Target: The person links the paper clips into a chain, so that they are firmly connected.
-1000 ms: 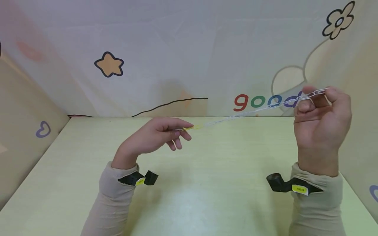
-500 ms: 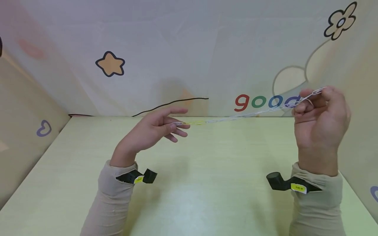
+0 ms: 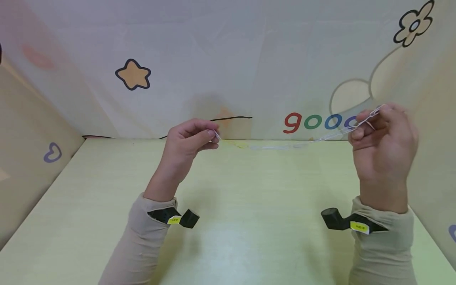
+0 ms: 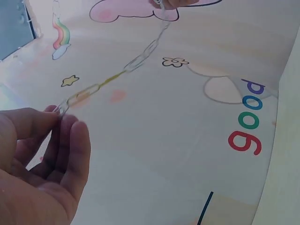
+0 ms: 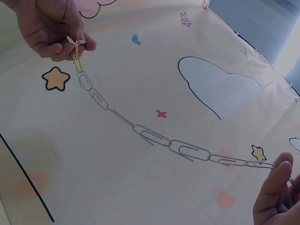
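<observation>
A chain of linked paper clips hangs between my two hands above the table, sagging in the middle. Most of its clips are silver-white; yellow clips are near the left end. My left hand pinches the left end clip between thumb and fingertips, with part of that clip hidden. At the other end, my right hand is raised higher and grips the chain between thumb and index finger. A short end of the chain pokes out by the right fingers. In the left wrist view, the right hand is mostly cut off.
Below the hands lies a pale green table. A printed backdrop with a star, a flower and coloured letters stands behind it and wraps round the sides. Each sleeve carries a black wrist camera.
My left hand has risen and turned more upright, its spread fingers now drawn together on the end clip. The chain has slackened from nearly straight to a sag. My right hand has shifted slightly left.
</observation>
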Motion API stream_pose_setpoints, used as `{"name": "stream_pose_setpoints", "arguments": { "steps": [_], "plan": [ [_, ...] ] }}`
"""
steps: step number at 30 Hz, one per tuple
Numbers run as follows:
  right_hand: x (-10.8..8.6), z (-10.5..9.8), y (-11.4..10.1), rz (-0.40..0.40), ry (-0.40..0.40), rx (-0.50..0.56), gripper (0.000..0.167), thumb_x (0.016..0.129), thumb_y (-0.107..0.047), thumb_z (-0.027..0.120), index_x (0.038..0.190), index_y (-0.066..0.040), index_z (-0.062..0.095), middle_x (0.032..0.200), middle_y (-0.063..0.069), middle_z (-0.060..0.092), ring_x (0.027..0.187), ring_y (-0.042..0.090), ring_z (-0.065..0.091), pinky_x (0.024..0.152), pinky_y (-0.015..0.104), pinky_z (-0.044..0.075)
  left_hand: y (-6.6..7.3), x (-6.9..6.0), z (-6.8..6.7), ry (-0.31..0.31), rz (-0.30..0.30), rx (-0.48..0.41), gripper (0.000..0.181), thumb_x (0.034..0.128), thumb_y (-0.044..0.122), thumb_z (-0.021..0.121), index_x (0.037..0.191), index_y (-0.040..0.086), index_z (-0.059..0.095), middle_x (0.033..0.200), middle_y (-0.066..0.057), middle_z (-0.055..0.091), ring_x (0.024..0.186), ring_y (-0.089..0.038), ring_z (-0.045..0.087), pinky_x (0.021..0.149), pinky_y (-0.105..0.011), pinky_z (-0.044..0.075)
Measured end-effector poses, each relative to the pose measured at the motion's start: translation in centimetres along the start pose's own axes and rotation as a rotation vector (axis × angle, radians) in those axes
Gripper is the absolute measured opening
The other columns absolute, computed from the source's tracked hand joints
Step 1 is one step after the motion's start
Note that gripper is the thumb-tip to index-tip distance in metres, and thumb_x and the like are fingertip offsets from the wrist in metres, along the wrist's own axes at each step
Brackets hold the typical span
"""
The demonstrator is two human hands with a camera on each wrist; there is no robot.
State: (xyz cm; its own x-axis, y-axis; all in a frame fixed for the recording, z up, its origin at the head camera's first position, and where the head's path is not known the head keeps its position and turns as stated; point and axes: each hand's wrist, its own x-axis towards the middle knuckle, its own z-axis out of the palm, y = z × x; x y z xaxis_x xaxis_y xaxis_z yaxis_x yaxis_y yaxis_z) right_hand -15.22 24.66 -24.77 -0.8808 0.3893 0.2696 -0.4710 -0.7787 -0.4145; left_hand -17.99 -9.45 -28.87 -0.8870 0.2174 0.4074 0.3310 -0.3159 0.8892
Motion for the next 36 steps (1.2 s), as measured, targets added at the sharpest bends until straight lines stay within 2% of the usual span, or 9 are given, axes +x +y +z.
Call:
{"name": "stream_pose_setpoints", "arguments": {
  "steps": [3, 7, 9, 12, 16, 21, 25, 29, 36],
  "plan": [
    [-0.1, 0.1, 0.2, 0.004, -0.021, -0.018, 0.020, 0.103, 0.005, 0.043, 0.086, 0.008, 0.051, 0.071, 0.027, 0.063, 0.040, 0.029, 0.050, 0.040, 0.031, 0.044, -0.1, -0.1, 0.4, -0.002, 0.013, 0.075, 0.024, 0.0957, -0.007, 0.059, 0.105, 0.004, 0.077, 0.096, -0.006, 0.067, 0.084, -0.021, 0.065, 0.079, -0.037, 0.057],
    [-0.1, 0.2, 0.0, -0.002, -0.020, -0.031, 0.021, 0.104, 0.003, 0.042, 0.085, 0.008, 0.049, 0.072, 0.027, 0.062, 0.041, 0.029, 0.049, 0.040, 0.031, 0.044, -0.1, -0.1, 0.7, -0.084, 0.008, 0.321, 0.024, 0.1000, -0.006, 0.054, 0.118, -0.005, 0.070, 0.107, -0.009, 0.062, 0.089, -0.026, 0.069, 0.077, -0.039, 0.058],
    [-0.2, 0.2, -0.3, -0.019, -0.004, -0.033, 0.020, 0.104, 0.003, 0.043, 0.086, 0.009, 0.049, 0.072, 0.027, 0.061, 0.041, 0.028, 0.049, 0.041, 0.031, 0.044, 0.1, -0.1, 0.6, -0.132, -0.024, 0.427, 0.026, 0.1010, -0.006, 0.052, 0.121, -0.003, 0.069, 0.107, -0.011, 0.060, 0.088, -0.028, 0.071, 0.077, -0.038, 0.058],
    [-0.2, 0.5, 0.3, -0.037, -0.013, -0.043, 0.015, 0.104, 0.002, 0.046, 0.091, 0.009, 0.049, 0.074, 0.027, 0.060, 0.041, 0.028, 0.048, 0.041, 0.029, 0.042, 0.7, -0.6, -0.2, -0.183, -0.100, 0.529, 0.030, 0.1008, -0.007, 0.053, 0.127, 0.002, 0.067, 0.100, -0.013, 0.057, 0.083, -0.028, 0.071, 0.078, -0.036, 0.058],
    [-0.2, 1.2, 2.5, -0.070, -0.114, -0.131, 0.014, 0.100, 0.001, 0.058, 0.095, 0.011, 0.049, 0.077, 0.026, 0.059, 0.042, 0.026, 0.051, 0.042, 0.026, 0.044, 1.7, -1.6, -1.8, -0.186, -0.141, 0.638, 0.037, 0.0991, -0.009, 0.055, 0.132, 0.006, 0.064, 0.094, -0.015, 0.056, 0.078, -0.028, 0.067, 0.078, -0.037, 0.057],
    [0.0, 1.9, 4.0, -0.098, -0.158, -0.211, 0.018, 0.093, 0.005, 0.067, 0.098, 0.013, 0.052, 0.075, 0.026, 0.061, 0.045, 0.026, 0.058, 0.046, 0.027, 0.053, 2.1, -2.2, -3.3, -0.186, -0.127, 0.682, 0.041, 0.0974, -0.014, 0.053, 0.134, 0.004, 0.062, 0.097, -0.018, 0.058, 0.082, -0.030, 0.064, 0.080, -0.040, 0.055],
    [-0.2, 2.0, 4.0, -0.049, -0.173, -0.292, 0.023, 0.089, 0.008, 0.071, 0.105, 0.014, 0.056, 0.080, 0.026, 0.065, 0.055, 0.029, 0.067, 0.058, 0.033, 0.058, 2.3, -2.0, -3.7, -0.179, -0.120, 0.690, 0.041, 0.0969, -0.014, 0.053, 0.134, 0.003, 0.062, 0.098, -0.016, 0.059, 0.085, -0.030, 0.063, 0.081, -0.039, 0.054],
    [-0.5, 1.9, 4.0, 0.020, -0.243, -0.368, 0.029, 0.088, 0.012, 0.069, 0.116, 0.016, 0.060, 0.088, 0.025, 0.068, 0.069, 0.033, 0.072, 0.070, 0.039, 0.058, 2.3, -2.0, -3.8, -0.160, -0.132, 0.699, 0.040, 0.0972, -0.014, 0.053, 0.132, 0.003, 0.063, 0.099, -0.014, 0.060, 0.085, -0.029, 0.064, 0.082, -0.041, 0.054],
    [-0.6, 2.1, 4.3, 0.061, -0.252, -0.418, 0.030, 0.086, 0.010, 0.073, 0.114, 0.015, 0.065, 0.091, 0.025, 0.071, 0.076, 0.034, 0.074, 0.072, 0.037, 0.058, 2.3, -2.0, -4.1, -0.143, -0.135, 0.756, 0.038, 0.0980, -0.010, 0.054, 0.131, 0.006, 0.064, 0.100, -0.011, 0.062, 0.086, -0.024, 0.064, 0.081, -0.041, 0.054]
  ]
}}
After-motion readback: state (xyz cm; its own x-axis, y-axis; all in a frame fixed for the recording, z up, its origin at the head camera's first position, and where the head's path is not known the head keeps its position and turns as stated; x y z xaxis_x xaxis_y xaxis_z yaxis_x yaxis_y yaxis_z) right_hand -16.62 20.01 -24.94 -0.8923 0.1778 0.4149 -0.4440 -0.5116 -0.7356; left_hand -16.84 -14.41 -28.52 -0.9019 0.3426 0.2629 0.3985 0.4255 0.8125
